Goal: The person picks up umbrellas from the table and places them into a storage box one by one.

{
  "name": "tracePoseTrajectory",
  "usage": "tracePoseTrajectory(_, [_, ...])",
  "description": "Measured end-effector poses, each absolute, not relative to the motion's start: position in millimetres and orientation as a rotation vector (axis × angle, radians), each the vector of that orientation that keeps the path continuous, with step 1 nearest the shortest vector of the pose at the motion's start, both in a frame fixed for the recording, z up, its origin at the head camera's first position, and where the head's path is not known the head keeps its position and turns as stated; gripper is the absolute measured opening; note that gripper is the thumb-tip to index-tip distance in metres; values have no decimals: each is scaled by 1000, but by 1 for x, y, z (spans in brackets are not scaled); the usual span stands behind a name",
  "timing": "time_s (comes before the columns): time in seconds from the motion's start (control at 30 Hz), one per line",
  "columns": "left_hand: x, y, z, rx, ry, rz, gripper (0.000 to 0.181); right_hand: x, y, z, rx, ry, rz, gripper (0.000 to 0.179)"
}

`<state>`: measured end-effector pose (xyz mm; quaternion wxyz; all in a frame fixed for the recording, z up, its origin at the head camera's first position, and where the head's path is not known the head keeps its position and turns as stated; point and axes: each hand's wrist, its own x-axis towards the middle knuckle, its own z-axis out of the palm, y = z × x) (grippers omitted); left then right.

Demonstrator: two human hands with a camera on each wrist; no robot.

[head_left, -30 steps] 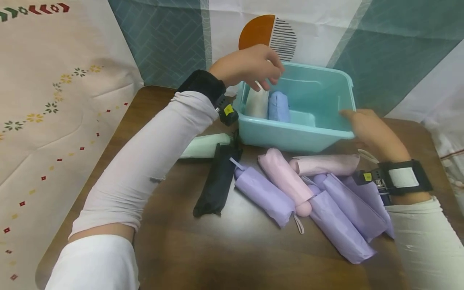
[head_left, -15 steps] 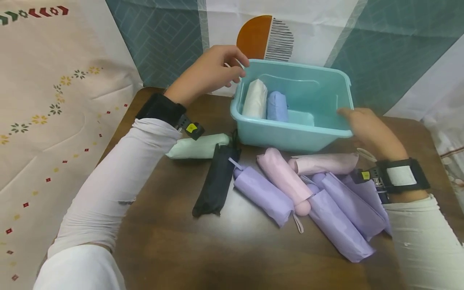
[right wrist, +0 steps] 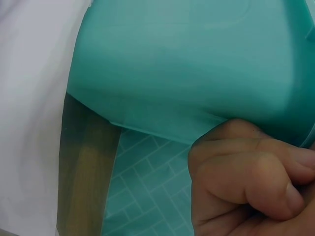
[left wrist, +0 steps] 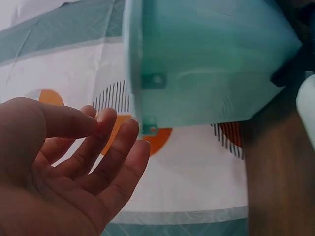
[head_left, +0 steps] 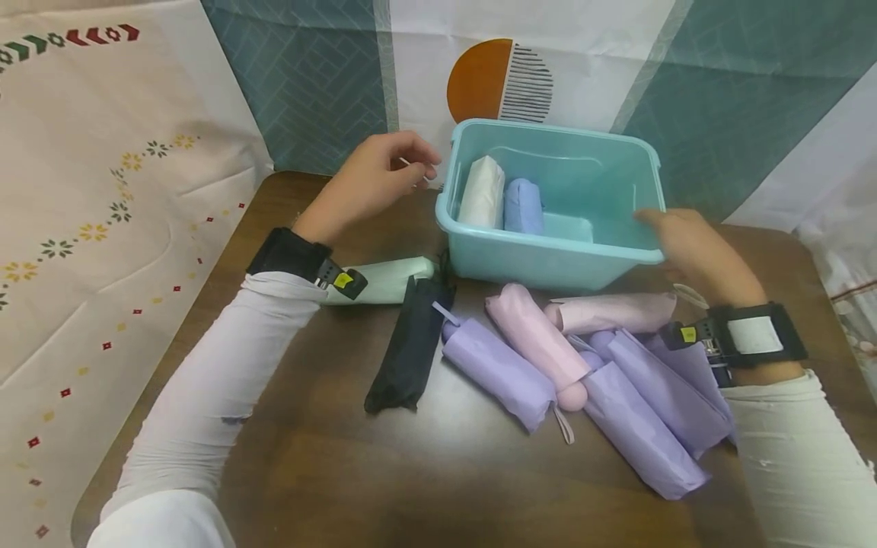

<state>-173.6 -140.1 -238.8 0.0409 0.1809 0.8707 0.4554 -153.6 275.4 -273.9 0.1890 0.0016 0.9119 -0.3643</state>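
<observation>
At the left of the light-blue plastic bin (head_left: pixel 548 262), my left hand (head_left: pixel 377 179) hovers with loosely bent fingers and nothing in them. In the left wrist view the fingertips come close to the bin's rim (left wrist: pixel 134 59). My right hand (head_left: pixel 706 251) grips the right rim of the bin, a digit reaching over the edge; its curled fingers (right wrist: pixel 241 177) lie against the outer wall. Inside the bin, a white folded umbrella (head_left: pixel 483 194) and a blue folded umbrella (head_left: pixel 524 207) stand side by side at the left.
Before the bin lie a mint umbrella (head_left: pixel 387 281), a black umbrella (head_left: pixel 411 346), pink umbrellas (head_left: pixel 537 335) and several purple umbrellas (head_left: pixel 500 373), some overlapping. A patterned cloth (head_left: pixel 308 84) hangs behind the wooden table (head_left: pixel 329 457).
My left hand has moved left out of from above the bin, past its left rim, and then a little lower. The right hand stays on the rim.
</observation>
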Motion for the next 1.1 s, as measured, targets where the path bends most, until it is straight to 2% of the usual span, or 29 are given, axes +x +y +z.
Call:
tracePoseTrajectory(0.1, [-169,-149,-253,509,2625,1467,20,-153,275,-274,-18,2572,-1012,62])
tracePoseTrajectory(0.3, [-158,-165,-279,417,2613,1490,19,-155,273,-274,82,2546,-1074,77])
tracePoseTrajectory(0.77, [-139,-188,-309,465,2712,1019,25,-154,275,-275,23,2545,-1023,67])
tracePoseTrajectory(0.8, [-138,-189,-311,470,2695,998,26,-154,275,-275,77,2524,-1058,74])
tracePoseTrajectory(0.93, [-133,-187,-317,521,2600,887,39,-153,275,-276,98,2511,-1062,80])
tracePoseTrajectory(1.1, [-132,-181,-327,580,2526,771,67,-153,276,-276,91,2512,-1062,81])
